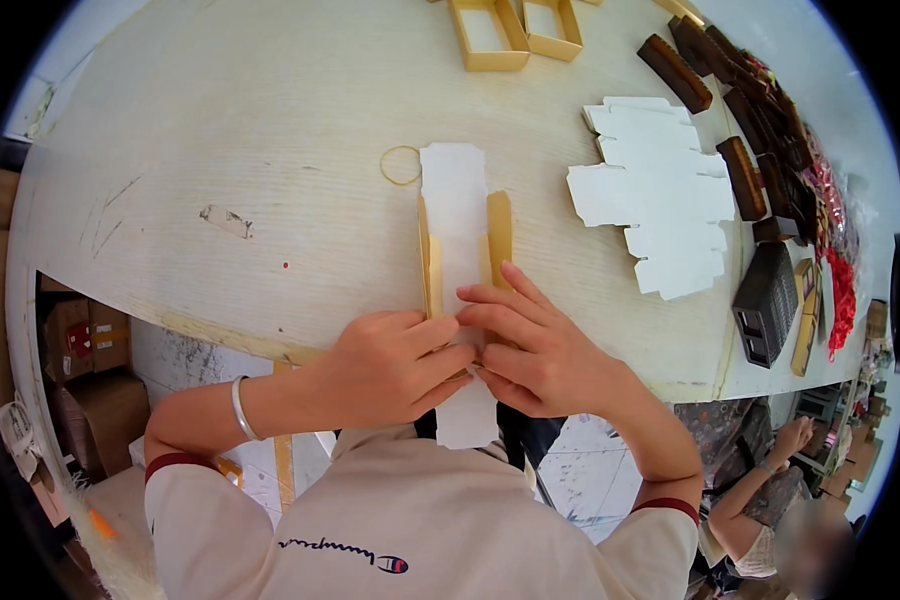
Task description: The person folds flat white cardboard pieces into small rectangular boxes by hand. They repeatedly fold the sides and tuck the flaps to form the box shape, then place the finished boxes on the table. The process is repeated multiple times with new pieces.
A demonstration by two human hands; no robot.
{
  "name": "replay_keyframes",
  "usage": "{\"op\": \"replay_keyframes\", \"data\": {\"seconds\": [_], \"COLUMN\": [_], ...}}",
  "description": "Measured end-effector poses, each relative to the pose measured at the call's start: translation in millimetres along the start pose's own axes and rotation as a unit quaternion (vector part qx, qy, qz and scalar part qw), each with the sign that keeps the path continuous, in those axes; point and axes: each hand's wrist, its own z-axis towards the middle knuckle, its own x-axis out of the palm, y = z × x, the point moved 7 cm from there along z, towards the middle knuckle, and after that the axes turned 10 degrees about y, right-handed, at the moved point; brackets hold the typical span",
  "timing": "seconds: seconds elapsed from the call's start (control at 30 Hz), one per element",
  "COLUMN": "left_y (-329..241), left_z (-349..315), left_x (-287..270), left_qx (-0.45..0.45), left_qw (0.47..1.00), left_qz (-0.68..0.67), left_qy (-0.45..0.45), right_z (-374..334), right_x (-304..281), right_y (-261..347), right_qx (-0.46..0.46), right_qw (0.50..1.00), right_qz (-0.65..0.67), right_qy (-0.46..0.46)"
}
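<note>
Both hands pressed down on a flat white-and-gold box blank (pixel 457 240) at the near table edge, left hand (pixel 390 365) curled, right hand (pixel 540 350) fingers spread on it, rubber band (pixel 401 165) just beside, two empty gold trays (pixel 515 32) far off, stack of white blanks (pixel 660 195) right

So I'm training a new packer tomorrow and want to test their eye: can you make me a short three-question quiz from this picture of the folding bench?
1. True or false: both hands press on the flat box blank at the table's near edge.
2. What lies just left of the blank's far end? A) scissors B) rubber band C) tape roll
3. Which wrist wears the bracelet?

Key:
1. True: left hand and right hand both rest on it.
2. B, the rubber band.
3. The left.
</note>
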Motion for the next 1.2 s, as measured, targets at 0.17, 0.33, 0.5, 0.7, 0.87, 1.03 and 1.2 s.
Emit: {"op": "replay_keyframes", "data": {"seconds": [0.17,0.33,0.5,0.7,0.87,1.03,1.2], "left_y": [1,5,7,8,12,5,13], "left_z": [-7,-7,-9,-10,-10,-8,-18], "left_x": [6,2,2,2,0,-19,0], "left_qx": [-0.025,-0.038,-0.072,-0.076,-0.095,-0.066,-0.134], "left_qw": [0.999,0.996,0.994,0.992,0.982,0.965,0.965], "left_qz": [-0.017,-0.064,-0.069,-0.088,-0.162,-0.239,-0.225], "left_qy": [-0.045,-0.056,-0.048,-0.042,0.015,0.088,0.030], "right_z": [-6,-10,-40,-31,-25,-20,-15], "right_x": [-5,-8,22,17,5,-5,-5], "right_y": [-2,5,41,42,25,16,13], "right_qx": [0.004,0.027,-0.002,-0.007,-0.004,0.049,0.104], "right_qw": [0.999,0.999,0.967,0.963,0.988,0.982,0.970], "right_qz": [0.037,-0.029,-0.253,-0.258,-0.063,0.033,0.085], "right_qy": [-0.009,-0.022,-0.014,-0.073,-0.139,-0.182,-0.204]}}
